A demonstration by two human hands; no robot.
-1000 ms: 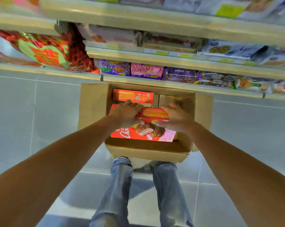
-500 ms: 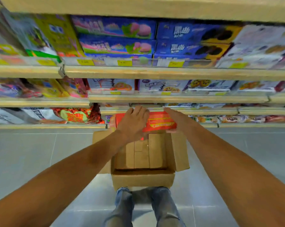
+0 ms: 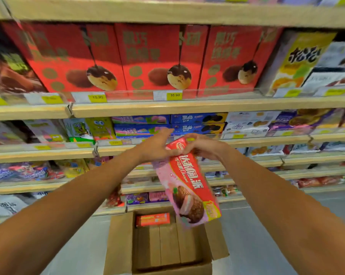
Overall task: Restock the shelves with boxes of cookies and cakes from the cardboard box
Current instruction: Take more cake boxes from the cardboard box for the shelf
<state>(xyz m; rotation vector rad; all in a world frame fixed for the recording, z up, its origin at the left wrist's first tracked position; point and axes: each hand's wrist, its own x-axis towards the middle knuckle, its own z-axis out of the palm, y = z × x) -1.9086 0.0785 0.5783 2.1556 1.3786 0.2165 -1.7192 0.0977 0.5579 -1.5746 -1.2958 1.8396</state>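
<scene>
By the left hand (image 3: 157,148) and right hand (image 3: 204,147), fingers curled, the chocolate pie box (image 3: 187,185) is gripped at its upper end, hanging tilted above the cardboard box (image 3: 118,245) at 6 o'clock. It should be levelled before being slid onto a shelf (image 3: 187,108) at 12 o'clock.

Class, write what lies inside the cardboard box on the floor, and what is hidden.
Inside the cardboard box one orange packet lies at the far end; elsewhere bare flaps show. The held cake box covers the far right corner, hiding its contents.
</scene>
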